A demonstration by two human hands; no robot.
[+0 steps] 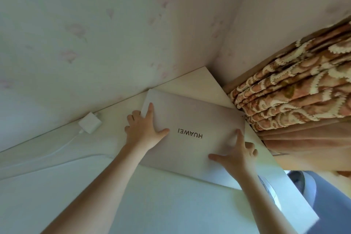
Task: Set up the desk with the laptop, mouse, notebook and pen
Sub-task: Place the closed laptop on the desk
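A closed silver laptop [191, 118] with dark lettering on its lid lies on the pale desk [117, 195], near the desk's far right corner. My left hand [146, 129] grips the laptop's left edge, thumb on the lid and fingers curled around the side. Holding the right front part of the lid is my right hand [235, 156], thumb spread over the top and fingers over the right edge. Mouse, notebook and pen are not in view.
A white power adapter [90, 123] with a white cable [57, 150] lies on the desk at the wall, left of the laptop. Flowered wallpaper rises behind. A patterned orange curtain [296, 85] hangs right of the desk's edge.
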